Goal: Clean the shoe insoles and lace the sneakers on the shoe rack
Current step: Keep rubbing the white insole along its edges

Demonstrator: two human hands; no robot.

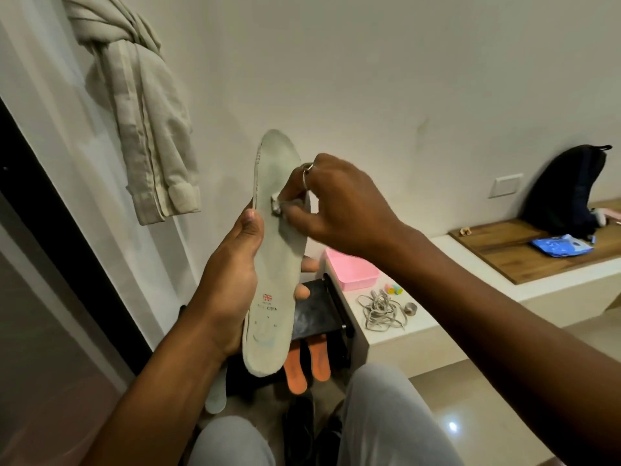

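Now: left grip (232, 280) wraps the insole (275, 264) at its lower half, thumb on the near edge, fingers behind; insole stands upright, toe above the grip. Right grip (339, 210) pinches a small white wad (275, 205) against the insole face, just above the left thumb. Risk: the unsupported toe could flex away under hard rubbing, or the tiny wad could slip from the pinch. Laces (381, 311) lie on the worktop (403, 334), below-right of the grips.

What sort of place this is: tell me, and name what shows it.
Likely a room in a home: a knotted beige cloth hangs at left, a black shoe rack stands below, and a backpack rests on a wooden-topped ledge.
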